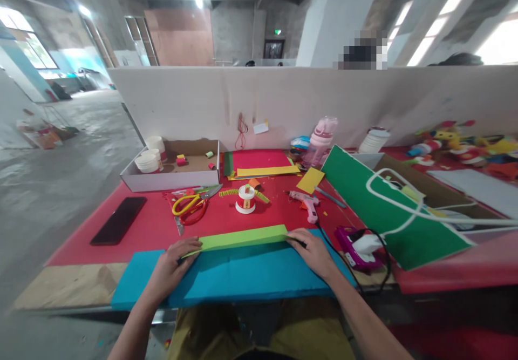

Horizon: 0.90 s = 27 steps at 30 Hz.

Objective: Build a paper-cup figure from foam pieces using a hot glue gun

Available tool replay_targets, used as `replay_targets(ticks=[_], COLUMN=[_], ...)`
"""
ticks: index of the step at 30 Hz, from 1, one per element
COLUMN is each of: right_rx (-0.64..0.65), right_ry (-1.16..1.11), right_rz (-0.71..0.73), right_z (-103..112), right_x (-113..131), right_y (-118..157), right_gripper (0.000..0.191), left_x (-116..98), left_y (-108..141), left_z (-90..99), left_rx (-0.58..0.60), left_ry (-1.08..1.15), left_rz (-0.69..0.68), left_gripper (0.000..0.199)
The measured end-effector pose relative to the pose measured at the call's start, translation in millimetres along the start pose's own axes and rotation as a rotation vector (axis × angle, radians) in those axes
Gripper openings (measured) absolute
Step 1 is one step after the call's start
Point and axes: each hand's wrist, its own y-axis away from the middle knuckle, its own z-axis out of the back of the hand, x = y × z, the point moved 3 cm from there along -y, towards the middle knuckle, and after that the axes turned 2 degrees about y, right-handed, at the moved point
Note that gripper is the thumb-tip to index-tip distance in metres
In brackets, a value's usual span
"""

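Note:
A long strip of lime-green paper [243, 238] stretches between my hands, above the blue board [243, 276] at the table's front edge. My left hand [174, 265] pinches its left end, and my right hand [313, 249] grips the right end. Just beyond the strip stands a small white paper-cup figure [245, 200] with pleated yellow-green arms. Scissors with yellow and red handles [190, 208] lie to its left. On its right rests a pink glue gun [306, 202], its black cord running past my right hand.
A black phone [118, 221] lies at the left. Behind it is a box [174, 179] with paper cups. Coloured sheets [263, 162], a pink bottle [321, 138] and a yellow paper piece [311, 180] sit farther back. A green board [384, 214] and purple power strip [356, 249] are at the right.

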Motion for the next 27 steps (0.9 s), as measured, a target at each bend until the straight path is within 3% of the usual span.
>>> replay_targets(ticks=[6, 10, 12, 14, 15, 17, 21, 27], right_rx=[0.013, 0.110, 0.010, -0.213, -0.318, -0.511, -0.564, -0.575], right_ry=[-0.041, -0.152, -0.257, -0.399, -0.502, -0.746, -0.843, -0.896], right_rz=[-0.020, -0.070, -0.145, -0.265, -0.375, -0.745, -0.901, -1.008], right_z=[5.2, 20.3, 27.9, 33.6, 34.1, 30.0, 25.1, 19.0], right_x=[5.8, 13.4, 7.8, -7.3, -18.4, -44.6, -74.9, -98.3], right_y=[3.4, -10.4, -33.9, -67.4, -85.7, -118.9, -176.7, -213.2], right_gripper=[0.024, 0.023, 0.027, 0.029, 0.029, 0.026, 0.015, 0.021], left_x=[-7.4, -13.1, -14.5, -14.8, -14.7, -14.5, -13.0, -11.9], left_y=[1.0, 0.9, 0.5, 0.2, 0.3, 0.7, 2.4, 2.0], left_z=[2.5, 0.7, 0.0, -0.1, -0.2, -0.2, -0.4, -2.0], left_rx=[-0.020, 0.031, 0.035, 0.034, 0.039, 0.047, 0.035, 0.028], left_ry=[-0.007, -0.044, -0.075, -0.101, -0.110, -0.123, -0.148, -0.136], left_rz=[0.048, -0.048, -0.079, -0.080, -0.077, -0.078, -0.083, -0.084], left_gripper=[0.029, 0.026, 0.026, 0.026, 0.027, 0.027, 0.028, 0.028])
